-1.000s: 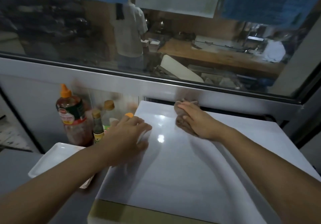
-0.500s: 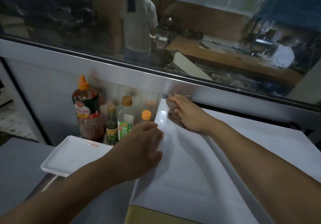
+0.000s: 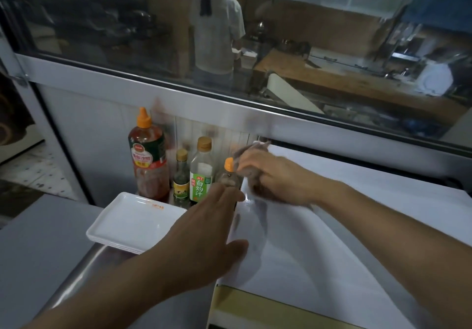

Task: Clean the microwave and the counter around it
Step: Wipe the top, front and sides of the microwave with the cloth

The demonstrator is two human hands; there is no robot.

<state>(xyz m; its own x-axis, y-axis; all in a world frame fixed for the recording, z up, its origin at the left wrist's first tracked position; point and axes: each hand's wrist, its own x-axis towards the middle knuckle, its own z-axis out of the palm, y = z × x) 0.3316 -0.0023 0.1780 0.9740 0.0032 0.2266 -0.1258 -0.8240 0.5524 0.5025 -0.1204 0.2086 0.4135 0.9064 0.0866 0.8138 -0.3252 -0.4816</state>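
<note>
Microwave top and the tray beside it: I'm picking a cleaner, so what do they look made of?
Microwave top: looks like white painted metal with a glossy finish; it mirrors a light spot and the arms' shadows. Tray: probably white plastic or melamine, smooth and semi-glossy, with a moulded raised rim; ceramic can't be ruled out.

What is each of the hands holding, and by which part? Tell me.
The right hand grips a bunched brown cloth around its middle. The left hand holds nothing.

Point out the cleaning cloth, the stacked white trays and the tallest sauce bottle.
cleaning cloth (image 3: 258,188): head view, bunched part under the right hand.
stacked white trays (image 3: 130,220): head view, top tray's flat centre.
tallest sauce bottle (image 3: 146,160): head view, red label.
</note>
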